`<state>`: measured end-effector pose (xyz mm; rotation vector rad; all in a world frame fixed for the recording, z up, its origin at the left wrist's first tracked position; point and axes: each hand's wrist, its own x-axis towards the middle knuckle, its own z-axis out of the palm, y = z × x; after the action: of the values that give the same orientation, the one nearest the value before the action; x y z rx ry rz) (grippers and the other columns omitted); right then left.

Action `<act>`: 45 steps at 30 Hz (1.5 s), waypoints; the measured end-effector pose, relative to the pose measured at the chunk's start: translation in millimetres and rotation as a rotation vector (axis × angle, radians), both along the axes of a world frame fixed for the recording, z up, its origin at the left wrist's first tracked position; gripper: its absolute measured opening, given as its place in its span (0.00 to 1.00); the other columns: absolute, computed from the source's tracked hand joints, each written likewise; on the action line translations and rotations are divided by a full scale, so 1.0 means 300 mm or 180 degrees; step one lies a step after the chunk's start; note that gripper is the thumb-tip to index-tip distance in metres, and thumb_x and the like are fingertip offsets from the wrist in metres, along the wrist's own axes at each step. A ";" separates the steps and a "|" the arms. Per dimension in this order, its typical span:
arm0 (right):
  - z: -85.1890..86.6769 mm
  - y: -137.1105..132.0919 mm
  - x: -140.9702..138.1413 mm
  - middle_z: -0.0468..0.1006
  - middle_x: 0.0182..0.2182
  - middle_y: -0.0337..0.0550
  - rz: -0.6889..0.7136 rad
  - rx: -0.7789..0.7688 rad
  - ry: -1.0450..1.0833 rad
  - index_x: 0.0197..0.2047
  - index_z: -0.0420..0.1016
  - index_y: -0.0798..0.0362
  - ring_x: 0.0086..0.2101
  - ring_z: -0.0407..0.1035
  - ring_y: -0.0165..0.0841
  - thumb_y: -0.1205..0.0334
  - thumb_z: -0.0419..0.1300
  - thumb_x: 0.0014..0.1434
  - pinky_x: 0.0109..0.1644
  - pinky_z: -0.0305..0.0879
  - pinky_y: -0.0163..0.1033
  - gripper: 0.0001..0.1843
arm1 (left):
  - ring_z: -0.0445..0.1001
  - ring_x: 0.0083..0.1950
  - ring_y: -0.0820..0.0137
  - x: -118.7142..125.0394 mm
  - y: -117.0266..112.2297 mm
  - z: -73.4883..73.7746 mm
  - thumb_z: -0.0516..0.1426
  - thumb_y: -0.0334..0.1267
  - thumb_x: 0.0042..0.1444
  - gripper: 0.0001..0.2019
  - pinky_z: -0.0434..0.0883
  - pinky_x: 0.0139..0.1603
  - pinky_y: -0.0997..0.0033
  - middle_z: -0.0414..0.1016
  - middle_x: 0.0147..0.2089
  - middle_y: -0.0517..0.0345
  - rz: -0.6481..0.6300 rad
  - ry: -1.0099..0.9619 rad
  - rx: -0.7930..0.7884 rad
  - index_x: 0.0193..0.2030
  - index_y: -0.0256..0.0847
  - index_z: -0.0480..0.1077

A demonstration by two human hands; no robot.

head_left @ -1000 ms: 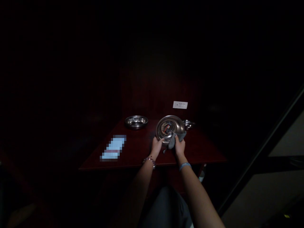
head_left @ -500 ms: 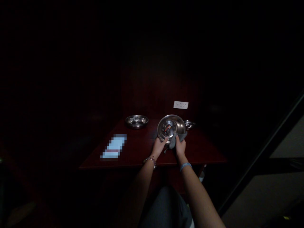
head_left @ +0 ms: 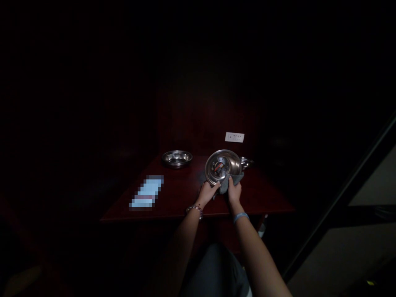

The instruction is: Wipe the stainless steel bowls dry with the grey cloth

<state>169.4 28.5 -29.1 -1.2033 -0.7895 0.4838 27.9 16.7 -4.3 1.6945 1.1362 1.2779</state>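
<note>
A shiny steel bowl (head_left: 234, 164) is held tilted above the table, its inside turned towards me, with a red and dark patch at its bottom. My left hand (head_left: 208, 193) grips the lower left rim, thumb on the inner side. At the lower right rim, my right hand (head_left: 234, 191) is closed on a grey cloth (head_left: 225, 185), which is folded over the bowl's edge. The fingers behind the bowl are hidden.
On the dark red table (head_left: 176, 202), another steel bowl (head_left: 177, 159) stands at the back left. More steel ware (head_left: 247, 162) is partly hidden behind the held bowl. A blurred-out pale blue rectangle (head_left: 147, 192) lies at the left. A white socket plate (head_left: 234, 137) is on the back wall.
My left thumb has shifted slightly along the rim towards the cloth. The bowl and the cloth stay almost in place, and the whole view has moved a little.
</note>
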 end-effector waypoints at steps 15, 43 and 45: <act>0.014 -0.012 -0.013 0.85 0.44 0.57 0.0065 0.0111 -0.0002 0.47 0.81 0.60 0.45 0.80 0.46 0.43 0.64 0.53 0.50 0.72 0.43 0.29 | 0.80 0.52 0.60 0.014 0.034 0.005 0.59 0.45 0.62 0.14 0.72 0.59 0.59 0.82 0.50 0.45 0.0312 -0.1679 0.0035 0.45 0.36 0.76; 0.023 -0.016 -0.023 0.85 0.43 0.57 -0.0023 0.0117 -0.0023 0.46 0.81 0.60 0.44 0.80 0.46 0.43 0.64 0.53 0.48 0.73 0.43 0.29 | 0.76 0.58 0.63 0.009 0.028 0.005 0.53 0.45 0.66 0.16 0.68 0.64 0.64 0.78 0.57 0.44 0.0468 -0.1566 0.0286 0.54 0.38 0.70; 0.025 -0.018 -0.024 0.85 0.43 0.57 -0.0008 0.0112 -0.0028 0.47 0.81 0.60 0.43 0.80 0.46 0.43 0.64 0.54 0.48 0.73 0.43 0.29 | 0.76 0.58 0.62 0.007 0.022 0.012 0.53 0.48 0.66 0.18 0.68 0.64 0.64 0.78 0.57 0.45 0.0490 -0.1606 0.0251 0.54 0.39 0.71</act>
<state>162.2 23.0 -21.5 -1.1744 -0.8008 0.4611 30.0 23.4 -0.7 1.2456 0.9294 1.7418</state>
